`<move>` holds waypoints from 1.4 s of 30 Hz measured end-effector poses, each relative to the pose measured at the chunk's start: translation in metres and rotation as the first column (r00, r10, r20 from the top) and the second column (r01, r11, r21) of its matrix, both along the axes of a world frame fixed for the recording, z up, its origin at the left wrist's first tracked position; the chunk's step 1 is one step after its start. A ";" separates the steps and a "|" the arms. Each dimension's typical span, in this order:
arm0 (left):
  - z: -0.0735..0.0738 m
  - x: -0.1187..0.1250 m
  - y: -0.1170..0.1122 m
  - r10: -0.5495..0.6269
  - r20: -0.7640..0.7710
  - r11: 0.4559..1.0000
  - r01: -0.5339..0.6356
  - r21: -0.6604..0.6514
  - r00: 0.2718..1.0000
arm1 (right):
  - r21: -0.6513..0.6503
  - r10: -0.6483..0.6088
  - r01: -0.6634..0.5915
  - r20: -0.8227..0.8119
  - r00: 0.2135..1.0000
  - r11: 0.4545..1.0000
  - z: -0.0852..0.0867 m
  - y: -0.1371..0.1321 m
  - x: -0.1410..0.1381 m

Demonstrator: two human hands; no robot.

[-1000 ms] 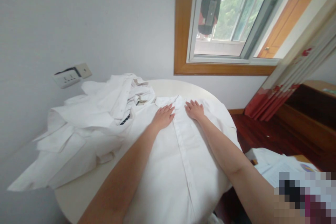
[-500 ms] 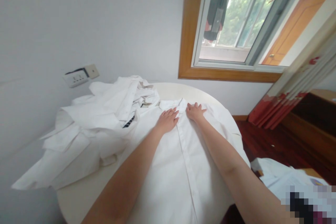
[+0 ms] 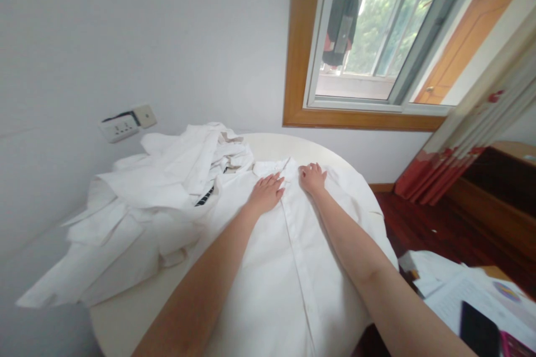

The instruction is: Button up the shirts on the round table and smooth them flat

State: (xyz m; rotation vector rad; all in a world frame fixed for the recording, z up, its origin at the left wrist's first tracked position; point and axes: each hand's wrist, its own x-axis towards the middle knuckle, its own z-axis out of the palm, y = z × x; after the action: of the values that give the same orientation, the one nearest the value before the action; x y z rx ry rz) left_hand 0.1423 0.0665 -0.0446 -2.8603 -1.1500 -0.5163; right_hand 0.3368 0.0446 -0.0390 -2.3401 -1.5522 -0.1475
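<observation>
A white button-front shirt lies spread out, front side up, on a round cream table. Its collar points to the far edge, and the button strip runs down the middle toward me. My left hand rests flat on the shirt just below the collar, left of the strip, fingers stretched out. To the right of the collar, my right hand presses on the shoulder area with its fingers slightly bent and apart. Neither hand grips the cloth.
Crumpled white garments are heaped at the left, overhanging the table edge near a wall socket. At the lower right lie papers and a black phone. A wood-framed window and a curtain stand beyond.
My right hand's fingers have drawn closer together, and the hand has shifted very slightly. My left hand stays in place on the shirt. The view has tilted a little.
</observation>
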 end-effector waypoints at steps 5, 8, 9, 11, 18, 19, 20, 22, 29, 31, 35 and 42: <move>-0.001 0.000 0.000 0.003 0.001 1.000 -0.003 0.000 1.000 | -0.089 0.093 -0.090 0.032 0.995 0.992 0.001 0.004 -0.001; -0.001 0.000 0.000 0.011 -0.004 1.000 -0.011 -0.016 1.000 | -0.185 0.078 -0.080 -0.015 0.997 0.980 0.000 0.006 0.000; -0.001 0.000 0.000 0.012 -0.004 1.000 -0.012 -0.018 1.000 | -0.199 0.079 -0.082 -0.022 0.997 0.977 0.000 0.007 0.000; -0.001 0.000 0.001 0.012 -0.003 1.000 -0.012 -0.020 1.000 | -0.196 0.090 -0.092 -0.022 0.996 0.976 -0.001 0.006 0.001; -0.003 0.000 0.004 -0.001 -0.028 1.000 0.000 -0.013 1.000 | -0.219 0.056 -0.068 -0.059 0.997 0.973 0.000 0.010 0.001; -0.003 0.000 0.004 0.001 -0.031 1.000 -0.001 -0.009 1.000 | -0.231 0.041 -0.055 -0.065 0.997 0.971 0.000 0.011 0.002; -0.003 0.000 0.004 0.003 -0.033 1.000 -0.003 -0.007 0.999 | -0.231 0.018 -0.033 -0.068 0.998 0.972 -0.001 0.012 0.003; -0.003 0.000 0.003 0.005 -0.032 1.000 -0.005 -0.005 0.999 | -0.203 -0.056 0.041 -0.066 0.996 0.978 -0.002 0.013 0.008; 0.000 -0.001 0.002 -0.006 -0.022 1.000 0.006 -0.004 1.000 | -0.176 -0.256 0.239 -0.084 0.963 0.955 -0.005 0.007 0.044; 0.000 -0.001 0.002 -0.008 -0.022 1.000 0.008 -0.007 1.000 | -0.179 -0.215 0.200 -0.073 0.974 0.963 -0.006 0.005 0.055; 0.000 -0.001 0.001 -0.001 -0.010 1.000 0.000 -0.010 1.000 | -0.214 -0.033 0.031 -0.005 0.999 0.976 -0.007 -0.003 0.080; -0.002 -0.001 -0.001 0.023 -0.012 1.000 -0.024 -0.020 1.000 | -0.175 0.074 -0.056 0.098 0.992 0.983 -0.010 -0.037 0.134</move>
State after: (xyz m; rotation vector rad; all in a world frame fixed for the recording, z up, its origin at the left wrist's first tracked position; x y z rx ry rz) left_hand 0.1416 0.0655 -0.0467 -2.8590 -1.1923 -0.4895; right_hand 0.4710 0.0079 -0.0491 -2.4436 -1.7534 -0.1260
